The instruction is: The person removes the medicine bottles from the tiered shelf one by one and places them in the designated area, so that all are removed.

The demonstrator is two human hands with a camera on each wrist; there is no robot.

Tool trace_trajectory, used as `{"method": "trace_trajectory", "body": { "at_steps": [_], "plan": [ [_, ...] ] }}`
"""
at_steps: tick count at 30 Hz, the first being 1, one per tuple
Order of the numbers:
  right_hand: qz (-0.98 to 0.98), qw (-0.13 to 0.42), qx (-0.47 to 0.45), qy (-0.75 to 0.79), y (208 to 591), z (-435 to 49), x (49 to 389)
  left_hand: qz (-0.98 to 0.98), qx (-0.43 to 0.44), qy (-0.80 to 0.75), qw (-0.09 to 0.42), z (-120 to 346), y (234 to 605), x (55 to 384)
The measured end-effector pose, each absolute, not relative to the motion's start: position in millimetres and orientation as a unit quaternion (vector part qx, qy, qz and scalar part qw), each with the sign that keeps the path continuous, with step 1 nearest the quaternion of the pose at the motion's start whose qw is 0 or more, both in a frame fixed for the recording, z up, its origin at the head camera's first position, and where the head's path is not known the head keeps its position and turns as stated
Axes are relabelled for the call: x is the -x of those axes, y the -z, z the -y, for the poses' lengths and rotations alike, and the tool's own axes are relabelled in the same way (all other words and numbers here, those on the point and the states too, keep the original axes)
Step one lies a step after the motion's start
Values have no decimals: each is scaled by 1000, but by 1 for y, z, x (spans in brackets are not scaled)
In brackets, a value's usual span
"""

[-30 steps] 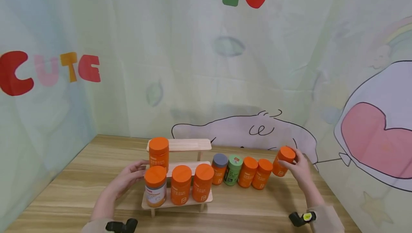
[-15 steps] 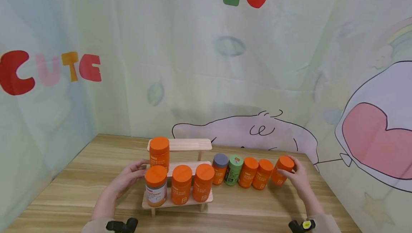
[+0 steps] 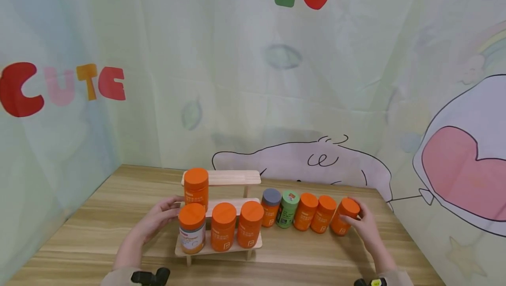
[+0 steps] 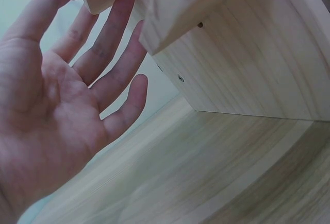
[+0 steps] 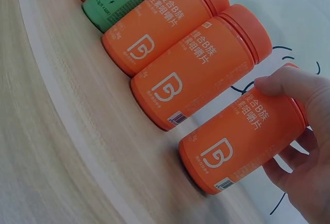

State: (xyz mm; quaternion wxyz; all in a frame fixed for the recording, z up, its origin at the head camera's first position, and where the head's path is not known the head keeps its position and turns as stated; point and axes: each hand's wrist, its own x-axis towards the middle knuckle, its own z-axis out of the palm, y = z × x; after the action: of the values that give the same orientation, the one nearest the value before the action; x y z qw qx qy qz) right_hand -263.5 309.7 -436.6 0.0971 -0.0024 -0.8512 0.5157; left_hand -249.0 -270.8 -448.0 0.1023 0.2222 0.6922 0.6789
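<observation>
Toward tabletop point(image 3: 395, 233) right edge, right fingers point(image 5: 276, 171) grip fifth bottle point(image 5: 237, 141) of row, unreleased; four bottles point(image 3: 223, 231) on rack point(image 3: 233, 177); left fingers point(image 4: 107, 42) loosely spread.

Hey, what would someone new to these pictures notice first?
Most likely the four orange-lidded bottles on the wooden rack. Then the right hand, gripping the rightmost orange bottle on the table, and the lone green bottle between orange ones. A big pink heart stands out on the backdrop at far right.
</observation>
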Motion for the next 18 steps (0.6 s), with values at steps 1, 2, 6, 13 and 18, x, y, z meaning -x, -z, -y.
{"method": "trace_trajectory", "body": {
  "at_steps": [1,2,6,13,18],
  "plan": [
    [851,98,2,-517,437,-309,263,-692,-223,-679,103,271,448,249],
    [848,102,0,-519,438,-308,263,-692,-224,-678,104,271,448,249],
    [840,121,-17,-529,439,-306,264,-689,-233,-679,105,271,448,250],
    [837,117,-32,-533,440,-305,266,-686,-242,-679,99,271,449,251],
    [837,112,-33,-535,440,-305,266,-692,-233,-676,97,271,448,251]
  ]
}}
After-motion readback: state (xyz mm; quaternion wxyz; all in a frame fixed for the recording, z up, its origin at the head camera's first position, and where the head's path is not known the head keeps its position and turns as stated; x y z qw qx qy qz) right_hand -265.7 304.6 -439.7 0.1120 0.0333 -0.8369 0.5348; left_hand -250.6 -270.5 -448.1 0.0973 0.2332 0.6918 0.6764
